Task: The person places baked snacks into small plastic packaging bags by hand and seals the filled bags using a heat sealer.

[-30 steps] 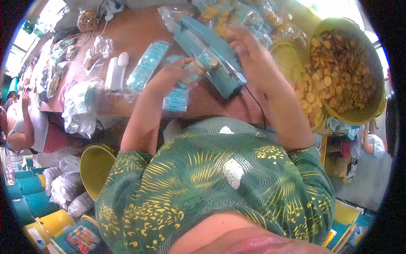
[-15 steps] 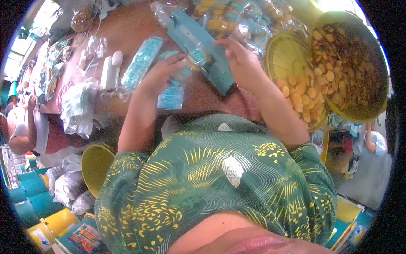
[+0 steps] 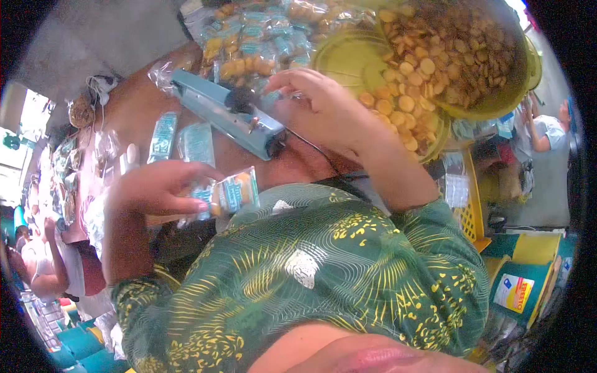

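Observation:
My left hand (image 3: pixel 171 189) pinches one end of a clear packet (image 3: pixel 235 194) with teal print and round yellow-brown pieces inside, held low in front of my shirt. My right hand (image 3: pixel 305 102) is raised beside the blue sealing machine (image 3: pixel 227 115), its fingers curled near the machine's dark knob; whether they hold anything is too blurred to tell. Flat teal-printed bags (image 3: pixel 163 138) lie on the brown table (image 3: pixel 134 90) left of the machine. Filled packets (image 3: pixel 252 46) are heaped beyond it.
A large yellow-green basket (image 3: pixel 528 71) of round chips stands at the upper right, beside a yellow tray (image 3: pixel 339 62) holding more chips. A black cord (image 3: pixel 314 146) runs from the machine. Other people are at the far left (image 3: pixel 50 267) and far right (image 3: pixel 550 132).
The view has turned toward the right. My left hand has come away from the machine, drawing the packet down and left. My right hand remains by the machine.

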Available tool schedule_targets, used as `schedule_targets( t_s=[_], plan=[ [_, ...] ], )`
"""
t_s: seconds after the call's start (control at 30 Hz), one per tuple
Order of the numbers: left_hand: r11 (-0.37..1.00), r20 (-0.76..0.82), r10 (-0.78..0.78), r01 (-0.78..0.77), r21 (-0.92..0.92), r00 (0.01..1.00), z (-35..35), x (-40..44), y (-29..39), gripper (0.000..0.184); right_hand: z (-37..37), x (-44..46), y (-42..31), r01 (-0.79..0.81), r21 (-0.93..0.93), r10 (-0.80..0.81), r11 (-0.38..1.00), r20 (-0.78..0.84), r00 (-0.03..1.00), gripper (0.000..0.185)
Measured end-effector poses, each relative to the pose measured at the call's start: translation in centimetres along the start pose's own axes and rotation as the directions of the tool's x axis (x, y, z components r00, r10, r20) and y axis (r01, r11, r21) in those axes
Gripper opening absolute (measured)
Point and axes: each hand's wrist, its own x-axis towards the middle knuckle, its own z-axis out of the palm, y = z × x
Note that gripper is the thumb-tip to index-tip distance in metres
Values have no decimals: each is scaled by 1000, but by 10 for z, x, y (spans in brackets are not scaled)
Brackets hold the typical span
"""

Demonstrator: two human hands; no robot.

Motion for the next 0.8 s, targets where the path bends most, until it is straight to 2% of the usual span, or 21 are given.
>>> schedule_targets(
  t_s=[0.03, 0.07, 0.1, 0.13, 0.2, 0.27, 0.33, 0.37, 0.4, 0.43, 0.47, 0.53, 0.57, 0.63, 0.67, 0.73, 0.77, 0.8],
  plan=[
    [1000, 74, 11, -10, -22, 997, -11, -2, 13, 51, -8, -1, 16, 9, -80, -6, 997, 45, 999, 33],
    [977, -149, 180, -159, 141, 972, -23, -3, 23, 50, -16, -5, 26, -9, -108, 18, 994, 76, 997, 32],
    [908, -332, 370, -261, 328, 868, -34, 0, 28, 49, -23, -8, 34, -25, -137, 40, 990, 105, 994, 32],
    [959, -635, 276, -256, 126, 721, -45, 13, 28, 47, -30, -10, 41, -39, -168, 62, 985, 135, 989, 31],
    [938, -895, 119, -343, -40, 430, -64, 31, 27, 45, -41, -10, 50, -159, -298, 214, 941, 161, 963, 36],
    [914, -957, 157, -404, 47, 245, -80, 30, 22, 43, -49, -8, 72, -216, -439, 304, 872, 140, 942, 42],
    [913, -976, 81, -408, -9, 203, -70, 37, -23, 44, -60, -2, 117, -212, -583, 318, 784, 84, 944, 49],
    [911, -983, 41, -411, -37, 180, -61, 45, -49, 45, -69, 4, 122, -280, -648, 404, 708, 47, 914, 51],
    [995, -985, -39, -80, -53, 168, -47, 49, -63, 45, -77, 8, 128, -342, -704, 484, 622, 3, 875, 54],
    [962, -985, -114, 261, -76, 132, -29, 53, -77, 46, -84, 11, 134, -399, -750, 560, 527, -47, 827, 56],
    [876, -999, 11, 481, 27, 36, -8, 65, -95, 46, -92, 11, 153, -389, -783, 551, 485, -72, 832, 57],
    [730, -984, -159, 681, -61, 82, 27, 72, -122, 47, -101, 13, 196, -373, -842, 532, 390, -125, 838, 60],
    [680, -871, -458, 702, -212, 180, 40, 65, -134, 47, -107, 20, 196, -361, -860, 605, 360, -79, 792, 61],
    [656, -793, -549, 724, -213, 265, 63, 67, -168, 46, -118, 33, 186, -320, -897, 736, 306, 10, 676, 64],
    [636, -788, -566, 736, -232, 241, 67, 69, -163, 44, -118, 32, 190, -351, -890, 734, 290, -29, 679, 65],
    [739, -790, -550, 599, -309, 270, 77, 66, -206, 42, -118, 28, 202, -411, -873, 723, 264, -103, 683, 67],
    [781, -795, -539, 521, -345, 280, 81, 65, -229, 42, -118, 30, 202, -385, -891, 718, 240, -104, 688, 67],
    [800, -773, -590, 300, -520, 235, 82, 66, -241, 39, -118, 32, 200, -360, -908, 713, 215, -106, 693, 67]
  ],
)
